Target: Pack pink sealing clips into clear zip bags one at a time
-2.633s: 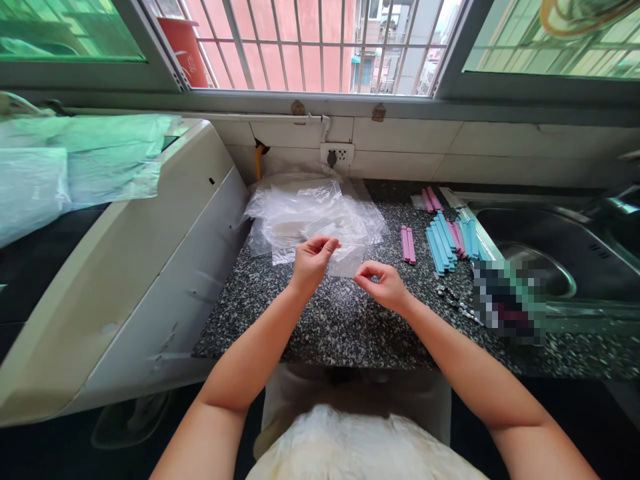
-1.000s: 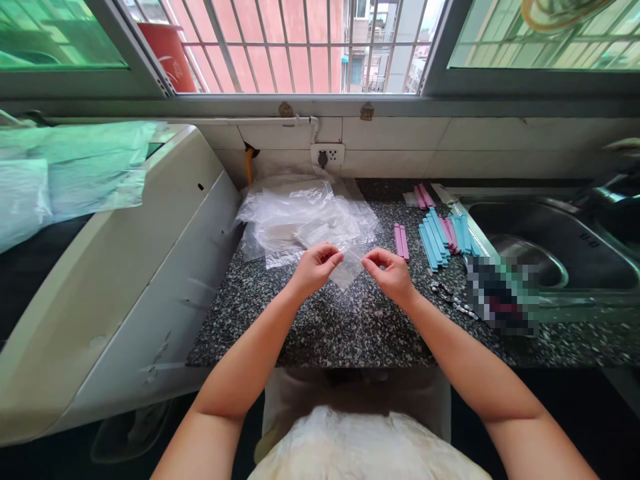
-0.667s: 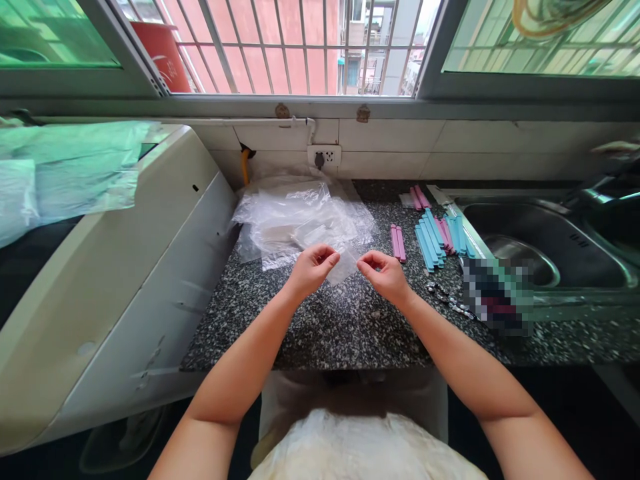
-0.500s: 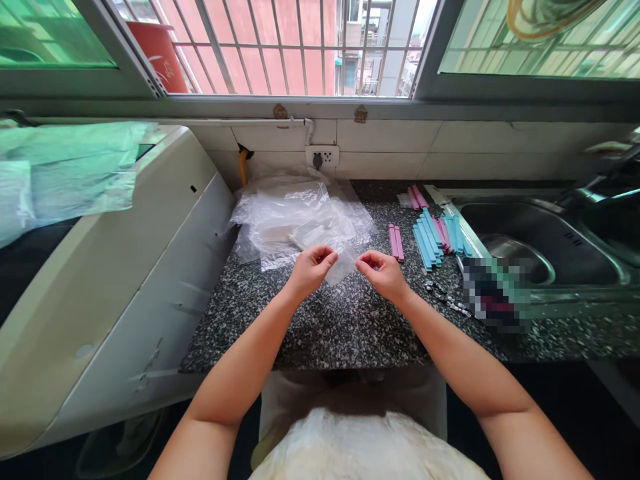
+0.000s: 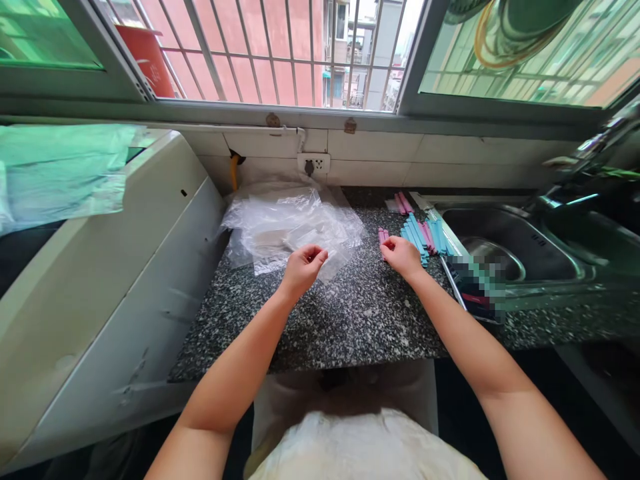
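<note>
My left hand (image 5: 302, 272) is closed in a pinch on the edge of a small clear plastic bag (image 5: 332, 267), which hangs to the right of the fingers over the dark speckled counter. Under and behind it spreads a pile of clear plastic bags (image 5: 295, 217). My right hand (image 5: 404, 257) has its thumb and forefinger together on a pair of slim pink plastic strips (image 5: 383, 235), partly covered by the fingertips. Just beyond that hand lie several blue strips (image 5: 414, 235) and more pink strips (image 5: 427, 235), with another pink group (image 5: 404, 203) farther back.
A steel sink (image 5: 515, 233) is set into the counter (image 5: 345, 327) at the right, with a blurred-out packet (image 5: 475, 287) by its near left corner. On the left stands a large pale appliance (image 5: 120, 253). A wall socket (image 5: 314, 163) sits behind the bags.
My right hand has let go of the small bag and moved right to the pink strips. My left hand still holds the bag. The view has shifted slightly to the right.
</note>
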A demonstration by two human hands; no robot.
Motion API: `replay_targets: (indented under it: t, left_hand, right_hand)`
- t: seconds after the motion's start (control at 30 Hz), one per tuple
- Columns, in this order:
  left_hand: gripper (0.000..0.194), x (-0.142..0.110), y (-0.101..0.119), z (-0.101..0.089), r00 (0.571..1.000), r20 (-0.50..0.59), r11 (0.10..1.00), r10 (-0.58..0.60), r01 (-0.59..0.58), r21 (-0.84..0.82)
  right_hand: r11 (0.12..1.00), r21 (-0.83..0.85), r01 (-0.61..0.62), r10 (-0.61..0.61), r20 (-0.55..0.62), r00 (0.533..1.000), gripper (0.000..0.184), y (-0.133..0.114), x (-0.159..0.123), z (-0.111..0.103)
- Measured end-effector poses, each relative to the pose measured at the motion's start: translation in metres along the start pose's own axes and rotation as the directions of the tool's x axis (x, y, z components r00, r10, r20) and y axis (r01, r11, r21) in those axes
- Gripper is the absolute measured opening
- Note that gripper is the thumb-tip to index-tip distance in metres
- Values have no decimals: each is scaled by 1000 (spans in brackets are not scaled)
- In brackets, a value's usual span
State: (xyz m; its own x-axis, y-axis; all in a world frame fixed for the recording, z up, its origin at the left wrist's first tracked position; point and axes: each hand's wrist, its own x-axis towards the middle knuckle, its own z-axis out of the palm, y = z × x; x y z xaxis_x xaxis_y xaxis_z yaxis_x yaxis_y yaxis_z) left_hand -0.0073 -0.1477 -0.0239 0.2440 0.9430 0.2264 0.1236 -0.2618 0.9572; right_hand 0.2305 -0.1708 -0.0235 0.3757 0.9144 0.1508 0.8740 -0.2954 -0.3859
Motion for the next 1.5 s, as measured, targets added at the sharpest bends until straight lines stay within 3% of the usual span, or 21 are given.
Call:
replay_targets:
  t: [0.13,0.43,0.97,1.5]
  left_hand:
    - [22,0,1,0,1000,-2,1000,1,-1,7]
    - [23,3,-1,-1,1000,-16,1000,0,0,-11]
    - [24,6,-6,-1,1000,-20,1000,-15,16,6]
    - [21,6,-6,-2,1000,-19,1000,-24,24,6]
  right_hand:
    - [978,-206,10,-9,7,1000,25,-2,-3,3]
    - [922,-384,37,-18,53,998,30,-6,0,8]
    - [908,-418,34,-28,21,999,30,14,12,9]
    - [892,-452,15,4,42,999,37,14,18,7]
